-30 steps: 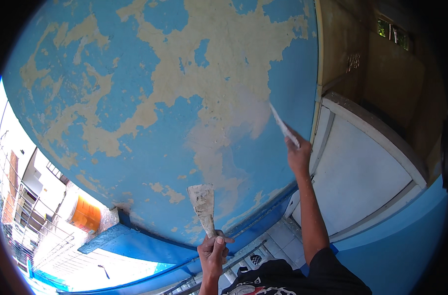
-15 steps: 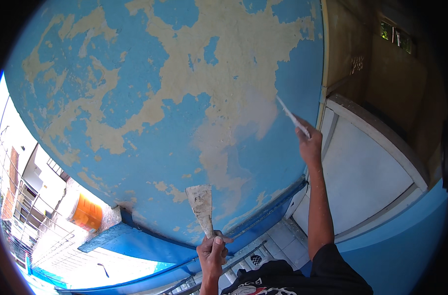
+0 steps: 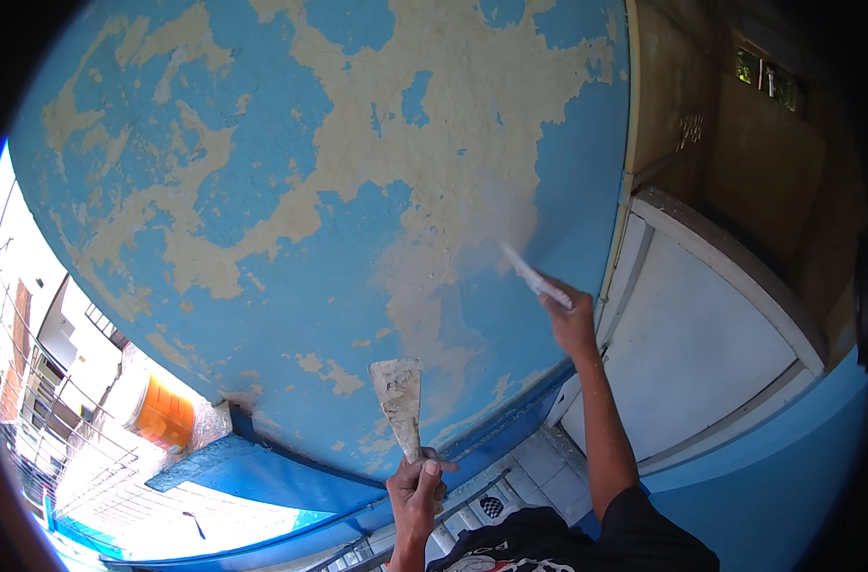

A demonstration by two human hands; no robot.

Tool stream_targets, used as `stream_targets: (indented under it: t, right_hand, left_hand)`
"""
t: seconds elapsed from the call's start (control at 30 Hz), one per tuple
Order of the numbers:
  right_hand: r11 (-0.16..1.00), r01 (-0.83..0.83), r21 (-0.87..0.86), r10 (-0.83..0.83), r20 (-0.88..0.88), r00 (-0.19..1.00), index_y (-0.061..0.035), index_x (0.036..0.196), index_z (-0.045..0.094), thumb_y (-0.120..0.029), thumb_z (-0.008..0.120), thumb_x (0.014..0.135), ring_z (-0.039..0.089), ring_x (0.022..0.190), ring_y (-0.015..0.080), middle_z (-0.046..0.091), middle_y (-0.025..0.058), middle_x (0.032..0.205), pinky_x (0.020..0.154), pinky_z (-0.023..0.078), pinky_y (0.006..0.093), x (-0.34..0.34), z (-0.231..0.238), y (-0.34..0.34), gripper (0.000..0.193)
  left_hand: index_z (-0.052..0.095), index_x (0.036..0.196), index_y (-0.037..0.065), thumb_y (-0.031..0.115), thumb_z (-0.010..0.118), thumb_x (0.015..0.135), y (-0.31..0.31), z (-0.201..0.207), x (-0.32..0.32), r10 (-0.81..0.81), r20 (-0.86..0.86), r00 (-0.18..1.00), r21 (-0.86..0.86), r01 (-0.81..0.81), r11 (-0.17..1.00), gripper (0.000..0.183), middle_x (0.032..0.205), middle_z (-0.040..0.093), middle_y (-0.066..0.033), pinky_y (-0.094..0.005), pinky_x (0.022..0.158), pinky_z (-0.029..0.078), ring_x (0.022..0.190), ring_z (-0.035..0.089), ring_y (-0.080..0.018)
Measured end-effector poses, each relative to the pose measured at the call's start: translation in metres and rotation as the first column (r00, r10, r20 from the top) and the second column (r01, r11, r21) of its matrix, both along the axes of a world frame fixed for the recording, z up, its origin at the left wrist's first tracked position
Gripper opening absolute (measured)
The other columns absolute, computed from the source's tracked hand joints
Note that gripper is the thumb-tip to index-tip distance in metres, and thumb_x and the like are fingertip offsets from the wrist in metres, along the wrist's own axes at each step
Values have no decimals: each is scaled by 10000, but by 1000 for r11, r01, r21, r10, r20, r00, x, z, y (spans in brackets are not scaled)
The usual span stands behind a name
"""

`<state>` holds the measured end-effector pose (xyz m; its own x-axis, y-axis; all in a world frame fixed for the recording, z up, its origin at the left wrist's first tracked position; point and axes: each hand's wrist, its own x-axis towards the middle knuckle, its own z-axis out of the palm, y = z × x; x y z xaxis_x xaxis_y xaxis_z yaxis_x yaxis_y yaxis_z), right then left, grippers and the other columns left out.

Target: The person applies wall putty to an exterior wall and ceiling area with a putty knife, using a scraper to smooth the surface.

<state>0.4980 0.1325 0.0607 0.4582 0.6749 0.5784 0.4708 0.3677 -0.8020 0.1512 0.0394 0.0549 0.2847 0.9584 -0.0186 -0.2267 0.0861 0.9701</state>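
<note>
My right hand (image 3: 574, 319) grips a white, thin-edged scraper (image 3: 529, 269), its blade slanting up and left against the wall. Below its tip lies the edge of a pale, smeared filler patch (image 3: 500, 214) over peeled paint. Lower down, my left hand (image 3: 417, 491) is closed round the handle of a putty knife (image 3: 398, 400). That knife's wide blade points upward and is coated with whitish residue; its handle is mostly hidden by my fingers. The wall (image 3: 348, 276) is blue, with large cream areas where the paint has come off.
A white panel door (image 3: 710, 334) in a frame stands to the right. Along the wall's foot runs a blue ledge (image 3: 291, 477). An orange bucket (image 3: 165, 415) sits at the lower left, near a wire railing. Below me are pale floor tiles (image 3: 539, 458).
My right hand has moved down and left with the white scraper, off the right side of the filler patch to beneath it. The left hand with the putty knife has barely shifted.
</note>
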Motion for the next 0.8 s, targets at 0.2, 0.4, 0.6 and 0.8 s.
stream_targets:
  t: [0.2, 0.4, 0.6, 0.8]
  right_hand:
    - [923, 365, -122, -341, 178, 923, -129, 1293, 699, 48, 640, 893, 743, 951, 267, 733, 204, 1127, 809, 585, 378, 8, 36, 21, 441]
    - [985, 76, 156, -137, 430, 893, -66, 1314, 677, 34, 611, 931, 731, 972, 228, 730, 157, 1195, 776, 573, 362, -51, -3, 6, 401]
    - [983, 186, 15, -185, -10, 983, -37, 1317, 663, 31, 600, 951, 702, 1053, 193, 716, 153, 1230, 865, 566, 328, 12, 34, 14, 377]
    - [989, 16, 150, -60, 297, 953, -74, 1305, 675, 86, 599, 890, 711, 1087, 306, 713, 181, 1209, 923, 571, 386, -61, -1, 10, 451]
  left_hand:
    - [773, 891, -32, 399, 705, 936, -7, 3, -19, 137, -181, 974, 293, -79, 953, 439, 787, 525, -41, -264, 579, 334, 695, 443, -109]
    - [736, 879, -68, 389, 680, 964, 23, 21, -40, 224, -148, 963, 456, -134, 880, 468, 825, 521, -46, -203, 431, 288, 493, 404, -34]
    - [762, 930, -16, 320, 749, 902, 41, 53, -21, 430, -193, 882, 658, -208, 724, 337, 820, 477, -56, -319, 660, 342, 754, 451, -160]
    - [757, 961, -14, 422, 703, 940, 62, 63, -32, 606, -192, 772, 795, -240, 557, 440, 852, 511, -33, -297, 642, 318, 700, 411, -105]
